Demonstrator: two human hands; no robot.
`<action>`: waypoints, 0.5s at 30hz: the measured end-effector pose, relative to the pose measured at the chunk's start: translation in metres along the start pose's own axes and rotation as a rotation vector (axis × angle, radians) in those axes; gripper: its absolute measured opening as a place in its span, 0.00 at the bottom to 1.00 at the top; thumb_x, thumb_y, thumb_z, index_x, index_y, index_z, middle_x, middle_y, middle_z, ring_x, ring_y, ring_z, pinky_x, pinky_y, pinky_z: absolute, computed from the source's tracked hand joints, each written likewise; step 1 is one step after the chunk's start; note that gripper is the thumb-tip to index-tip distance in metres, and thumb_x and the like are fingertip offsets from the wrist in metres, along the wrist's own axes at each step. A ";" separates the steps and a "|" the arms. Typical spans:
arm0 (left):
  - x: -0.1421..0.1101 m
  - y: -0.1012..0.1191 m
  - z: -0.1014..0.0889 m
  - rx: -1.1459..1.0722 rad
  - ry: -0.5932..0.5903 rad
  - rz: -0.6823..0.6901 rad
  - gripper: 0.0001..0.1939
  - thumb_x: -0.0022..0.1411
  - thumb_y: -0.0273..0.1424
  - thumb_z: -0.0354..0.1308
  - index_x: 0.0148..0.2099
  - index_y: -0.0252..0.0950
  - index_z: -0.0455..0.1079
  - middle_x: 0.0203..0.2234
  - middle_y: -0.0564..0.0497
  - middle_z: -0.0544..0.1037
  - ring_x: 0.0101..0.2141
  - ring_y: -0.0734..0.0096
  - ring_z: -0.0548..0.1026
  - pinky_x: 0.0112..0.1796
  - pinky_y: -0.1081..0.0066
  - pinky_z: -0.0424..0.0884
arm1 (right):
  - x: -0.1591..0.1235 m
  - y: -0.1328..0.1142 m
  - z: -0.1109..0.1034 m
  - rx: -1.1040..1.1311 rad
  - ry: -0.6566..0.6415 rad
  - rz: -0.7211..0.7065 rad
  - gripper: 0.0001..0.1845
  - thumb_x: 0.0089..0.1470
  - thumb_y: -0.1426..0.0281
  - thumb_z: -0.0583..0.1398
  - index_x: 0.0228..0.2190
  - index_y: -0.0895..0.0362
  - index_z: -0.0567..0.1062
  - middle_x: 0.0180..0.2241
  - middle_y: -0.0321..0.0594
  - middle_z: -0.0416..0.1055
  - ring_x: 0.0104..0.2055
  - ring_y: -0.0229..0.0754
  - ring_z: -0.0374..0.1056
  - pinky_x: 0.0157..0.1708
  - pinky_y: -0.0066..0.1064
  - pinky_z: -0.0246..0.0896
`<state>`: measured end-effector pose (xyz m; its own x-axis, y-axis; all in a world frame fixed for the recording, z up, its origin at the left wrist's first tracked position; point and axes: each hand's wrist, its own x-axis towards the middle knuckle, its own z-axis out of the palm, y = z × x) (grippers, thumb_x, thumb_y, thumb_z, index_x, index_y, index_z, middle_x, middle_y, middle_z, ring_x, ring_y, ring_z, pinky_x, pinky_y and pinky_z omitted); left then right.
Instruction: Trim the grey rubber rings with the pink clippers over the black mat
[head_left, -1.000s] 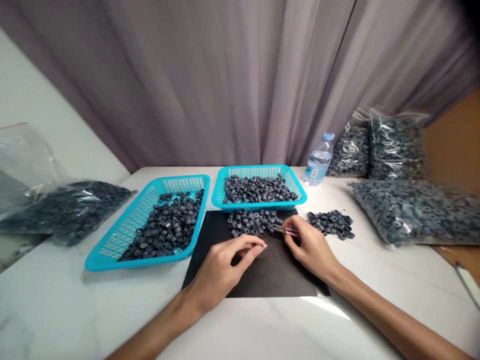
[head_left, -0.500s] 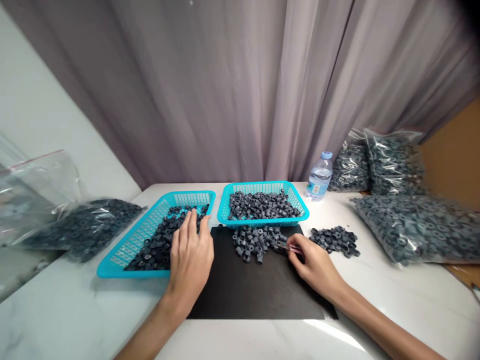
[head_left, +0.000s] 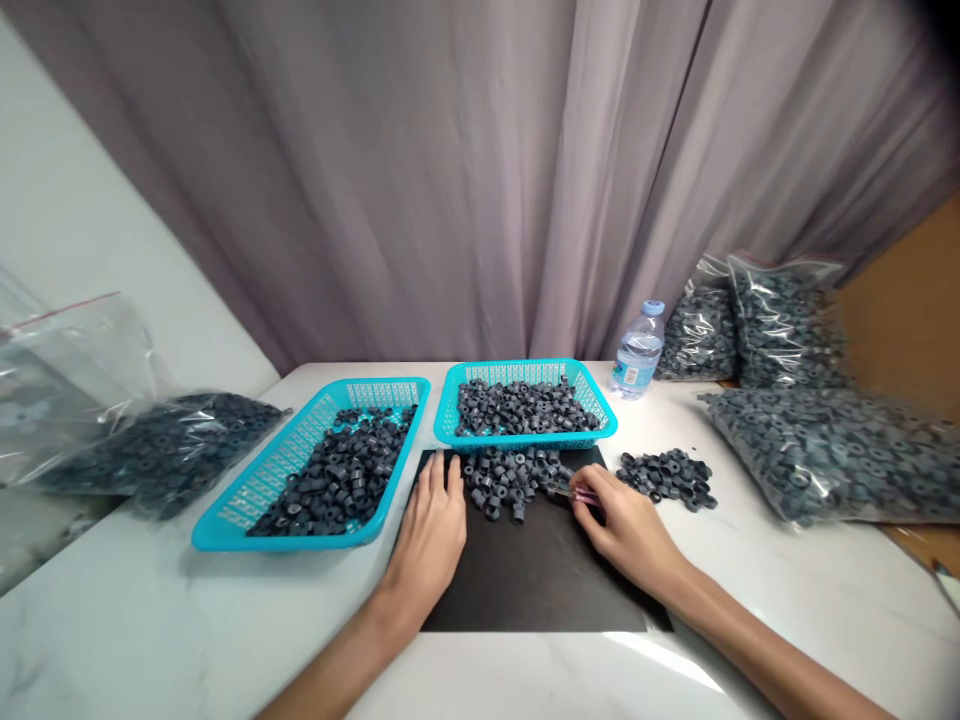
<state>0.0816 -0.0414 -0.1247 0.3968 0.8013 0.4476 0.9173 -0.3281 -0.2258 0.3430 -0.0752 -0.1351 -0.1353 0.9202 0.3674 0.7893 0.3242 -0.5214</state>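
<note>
My left hand (head_left: 435,525) lies palm down at the left edge of the black mat (head_left: 525,590), fingers stretched forward; whatever is beneath its fingertips is hidden. Just right of those fingertips is a pile of small dark grey ring-shaped pieces (head_left: 502,480). My right hand (head_left: 619,510) is closed around a slim tool (head_left: 583,495) with a pinkish handle and a thin metal-looking tip, too small to name surely. The tip points left at the pile's right edge. Beside the right hand, a smaller heap of similar pieces (head_left: 667,478) sits on the white table.
Two turquoise baskets hold dark pieces: the left basket (head_left: 232,540) beside my left hand, the back basket (head_left: 525,441) behind the pile. A water bottle (head_left: 637,350) stands at back right. Filled plastic bags (head_left: 832,450) line the right; another bag (head_left: 187,445) lies left.
My left hand has moved right and down, out from over the left basket onto the mat's left edge. My right hand stays almost in place with the tool.
</note>
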 end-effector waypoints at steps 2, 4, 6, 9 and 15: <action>0.002 -0.005 0.003 0.004 -0.018 -0.003 0.28 0.65 0.14 0.40 0.64 0.20 0.65 0.59 0.26 0.71 0.61 0.46 0.70 0.58 0.53 0.68 | 0.000 0.000 0.000 -0.002 0.001 -0.006 0.04 0.63 0.72 0.52 0.36 0.52 0.66 0.37 0.38 0.74 0.37 0.45 0.74 0.35 0.34 0.64; 0.004 -0.010 0.004 -0.008 -0.027 0.002 0.28 0.64 0.13 0.39 0.61 0.19 0.67 0.57 0.25 0.73 0.59 0.46 0.72 0.57 0.54 0.70 | 0.000 0.000 0.001 -0.005 0.002 -0.014 0.04 0.63 0.72 0.52 0.36 0.52 0.66 0.38 0.39 0.74 0.37 0.45 0.74 0.35 0.34 0.64; 0.005 -0.012 0.004 -0.014 -0.025 0.010 0.27 0.63 0.13 0.38 0.58 0.19 0.70 0.56 0.26 0.75 0.58 0.46 0.73 0.57 0.54 0.70 | 0.000 0.000 0.001 -0.014 0.000 -0.020 0.05 0.63 0.72 0.51 0.36 0.52 0.66 0.38 0.39 0.74 0.36 0.46 0.74 0.34 0.34 0.64; 0.003 -0.009 0.000 -0.014 -0.005 0.016 0.26 0.64 0.13 0.39 0.57 0.21 0.72 0.56 0.28 0.75 0.59 0.48 0.73 0.59 0.55 0.68 | -0.001 0.000 0.002 -0.029 -0.001 -0.024 0.05 0.63 0.71 0.51 0.36 0.52 0.66 0.37 0.40 0.74 0.36 0.46 0.74 0.34 0.35 0.65; 0.007 0.000 -0.035 -0.075 0.153 0.010 0.23 0.73 0.31 0.47 0.63 0.24 0.67 0.57 0.30 0.74 0.56 0.46 0.74 0.56 0.54 0.72 | -0.001 0.000 0.003 0.019 0.008 -0.027 0.05 0.63 0.71 0.51 0.36 0.52 0.66 0.38 0.40 0.75 0.37 0.47 0.75 0.35 0.36 0.67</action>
<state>0.0856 -0.0536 -0.0917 0.4009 0.7145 0.5734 0.9111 -0.3766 -0.1676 0.3417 -0.0754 -0.1377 -0.1510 0.9093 0.3879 0.7743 0.3527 -0.5254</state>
